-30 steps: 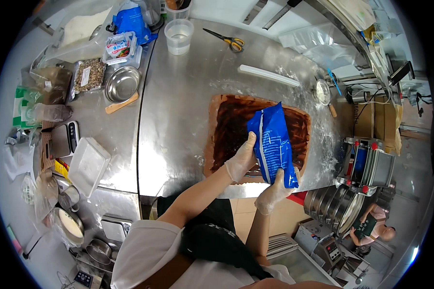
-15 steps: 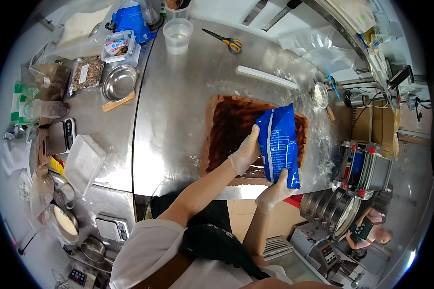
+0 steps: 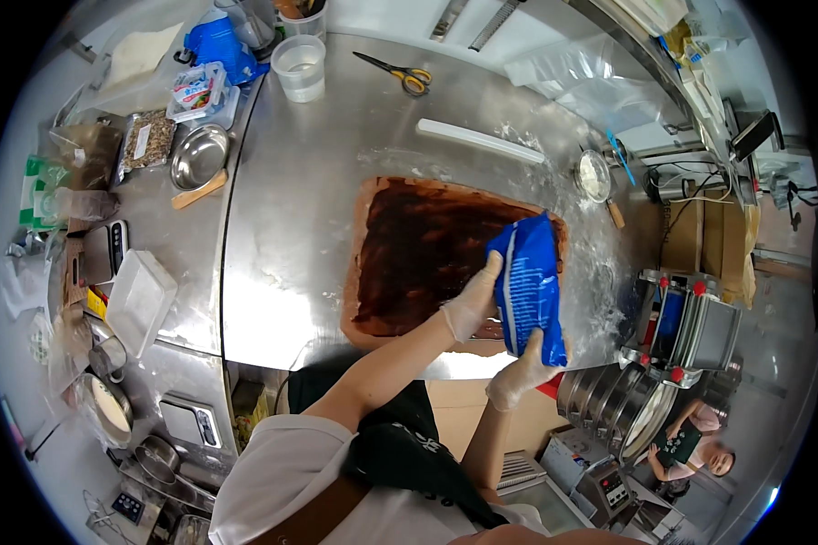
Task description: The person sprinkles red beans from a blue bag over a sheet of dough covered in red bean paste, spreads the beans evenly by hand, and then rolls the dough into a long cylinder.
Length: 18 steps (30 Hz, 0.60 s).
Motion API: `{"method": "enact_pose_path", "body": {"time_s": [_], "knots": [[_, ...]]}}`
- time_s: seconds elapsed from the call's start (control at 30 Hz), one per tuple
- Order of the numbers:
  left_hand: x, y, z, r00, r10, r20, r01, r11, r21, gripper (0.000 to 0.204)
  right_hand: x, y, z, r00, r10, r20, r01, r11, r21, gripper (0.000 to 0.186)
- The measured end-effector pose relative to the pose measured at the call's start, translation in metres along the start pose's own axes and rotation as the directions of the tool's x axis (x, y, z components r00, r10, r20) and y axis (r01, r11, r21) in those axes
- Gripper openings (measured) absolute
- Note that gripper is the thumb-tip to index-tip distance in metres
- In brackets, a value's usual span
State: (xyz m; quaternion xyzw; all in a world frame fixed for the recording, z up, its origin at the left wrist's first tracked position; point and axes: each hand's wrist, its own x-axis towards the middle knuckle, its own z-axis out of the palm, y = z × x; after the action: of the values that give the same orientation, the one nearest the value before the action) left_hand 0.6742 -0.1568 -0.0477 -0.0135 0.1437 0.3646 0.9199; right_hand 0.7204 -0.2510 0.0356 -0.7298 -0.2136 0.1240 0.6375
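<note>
Between my hands is a shiny blue plastic food bag (image 3: 533, 283), tilted over the right part of a rolled-out dough sheet (image 3: 354, 313). A dark brown, glossy spread (image 3: 418, 245) covers most of the brown sheet. My left hand (image 3: 473, 300), in a clear glove, grips the bag's left edge with the thumb on its face. Its lower right end is held by my right hand (image 3: 521, 371), also gloved, thumb pressed on the front. The bag hides part of the dough. Whether anything runs out of the bag I cannot tell.
Scissors (image 3: 398, 73), a white bar (image 3: 480, 141) and a small flour sieve (image 3: 594, 176) lie beyond the dough. On the left stand a steel bowl (image 3: 199, 156), a white tray (image 3: 142, 304) and a scale (image 3: 191, 421). A roller machine (image 3: 677, 327) is at right; another person (image 3: 691, 445) stands lower right.
The view has shifted, so the table and dough sit further left. Both hands still hold the blue bag, which has come slightly nearer to me and looks more crumpled.
</note>
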Motion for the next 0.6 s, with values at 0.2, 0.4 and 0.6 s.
{"method": "enact_pose_path", "body": {"time_s": [0.2,0.4,0.6], "knots": [[0.002,-0.004,0.018,0.987,-0.154,-0.044,0.156,0.985,0.066,0.077,0.016,0.006,-0.022,0.996,-0.042,-0.077,0.037,0.997,-0.064,0.046],[0.019,-0.027,0.019,0.992,-0.110,-0.055,0.118,0.978,0.175,0.090,0.031,0.011,-0.032,0.997,-0.025,-0.066,0.023,0.999,-0.036,0.042],[0.039,-0.008,-0.018,0.982,0.152,-0.115,-0.072,0.854,0.515,0.064,0.061,0.014,-0.053,1.000,-0.007,-0.017,0.007,1.000,-0.010,0.036]]}}
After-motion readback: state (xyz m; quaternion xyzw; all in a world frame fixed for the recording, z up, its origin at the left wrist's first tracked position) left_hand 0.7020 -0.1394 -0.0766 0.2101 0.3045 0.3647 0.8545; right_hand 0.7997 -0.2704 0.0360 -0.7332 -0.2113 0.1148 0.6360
